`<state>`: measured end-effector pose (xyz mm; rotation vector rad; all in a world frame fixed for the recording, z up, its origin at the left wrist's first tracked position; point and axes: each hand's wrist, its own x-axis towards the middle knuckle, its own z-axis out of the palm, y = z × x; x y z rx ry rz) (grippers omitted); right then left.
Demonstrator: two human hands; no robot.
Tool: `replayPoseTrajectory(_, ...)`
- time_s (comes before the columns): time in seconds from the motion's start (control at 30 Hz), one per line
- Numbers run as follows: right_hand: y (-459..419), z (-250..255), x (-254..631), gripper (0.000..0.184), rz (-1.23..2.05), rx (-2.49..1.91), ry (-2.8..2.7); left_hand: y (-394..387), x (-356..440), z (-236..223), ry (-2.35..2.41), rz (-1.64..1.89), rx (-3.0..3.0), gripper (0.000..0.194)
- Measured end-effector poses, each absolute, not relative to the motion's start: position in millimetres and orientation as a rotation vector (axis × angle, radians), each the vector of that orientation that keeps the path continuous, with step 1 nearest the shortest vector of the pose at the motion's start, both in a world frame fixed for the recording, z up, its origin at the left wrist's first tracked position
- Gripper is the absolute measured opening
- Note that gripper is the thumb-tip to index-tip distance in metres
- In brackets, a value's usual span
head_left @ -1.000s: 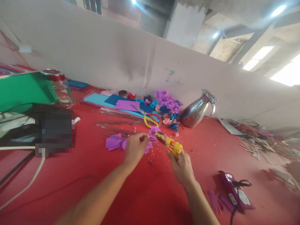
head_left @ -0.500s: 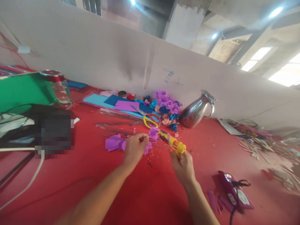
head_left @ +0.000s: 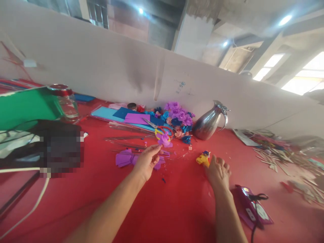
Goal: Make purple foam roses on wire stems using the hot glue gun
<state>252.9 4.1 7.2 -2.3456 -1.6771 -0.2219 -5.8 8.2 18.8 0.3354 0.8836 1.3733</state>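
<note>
A smooth, red-topped table (head_left: 177, 209) carries light-blue, dark-blue and purple paper sheets (head_left: 103, 113) overlapping near the wall, with a cluster of purple, blue and pink paper flowers (head_left: 181, 115) just beside them. Right of these stands a shiny, round-bellied metal pitcher (head_left: 207, 124). Thin dark wires (head_left: 123, 138) and pleated purple paper strips (head_left: 124, 159) lie nearer the front; a flat purple rectangular case (head_left: 243, 206) and loose pale flat sticks (head_left: 271, 161) occupy the right side.

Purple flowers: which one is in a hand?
The lone flower in the left hand; the other purple ones are bunched near the wall.
</note>
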Motion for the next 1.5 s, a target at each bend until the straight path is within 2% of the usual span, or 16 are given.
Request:
replayPoseTrajectory(0.07, 2, 13, 228, 0.038, -0.175, -2.026, -1.677, 7, -5, 20, 0.828, 1.347, 0.27, 0.015)
replayPoseTrajectory(0.17, 0, 23, 176, 0.023, 0.521, -1.476, -1.735, 6, -3, 20, 0.823, 1.327, 0.226, 0.015)
replayPoseTrajectory(0.27, 1, 28, 131, 0.029, 1.148, -1.175, -1.468, 6, -1, 18, 0.81, 1.314, 0.307, 0.018)
replayPoseTrajectory(0.4, 3, 21, 108, 0.036, 1.458, -1.03, -1.15, 5, 2, 15, 0.73, 1.291, 0.345, 0.023)
replayPoseTrajectory(0.53, 1, 14, 111, 0.036, 1.53, -0.961, -1.052, 4, 5, 14, 0.75, 1.271, 0.317, 0.024)
replayPoseTrajectory(0.73, -3, 18, 116, 0.023, 1.504, -0.999, -1.05, 5, 4, 13, 0.88, 1.329, 0.434, 0.02)
replayPoseTrajectory(1.0, -3, 14, 114, 0.026, 1.303, -1.004, -0.961, 4, 4, 10, 1.079, 1.355, 0.644, 0.026)
replayPoseTrajectory(1.5, 0, 18, 121, 0.03, 1.377, -1.026, -0.755, 2, 3, 14, 1.07, 1.283, 0.874, 0.027)
